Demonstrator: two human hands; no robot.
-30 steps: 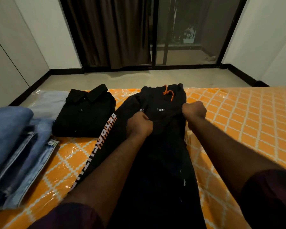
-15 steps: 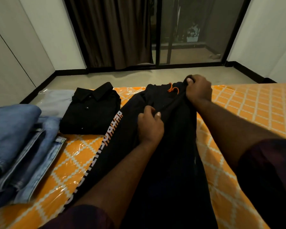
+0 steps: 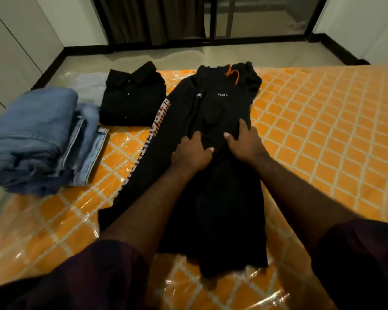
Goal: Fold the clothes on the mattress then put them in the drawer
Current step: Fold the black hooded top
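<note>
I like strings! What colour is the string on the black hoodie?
Orange, seen best in the head view: the drawstring on the black hoodie.

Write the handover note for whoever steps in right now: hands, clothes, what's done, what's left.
Left hand and right hand: both pressing on the middle of the black hoodie.
Hoodie lies lengthwise on the mattress, one sleeve out to the left.
Done: black shirt and jeans lie folded at left.
Left: finish folding the hoodie; put everything in the drawer, not in view.
</note>
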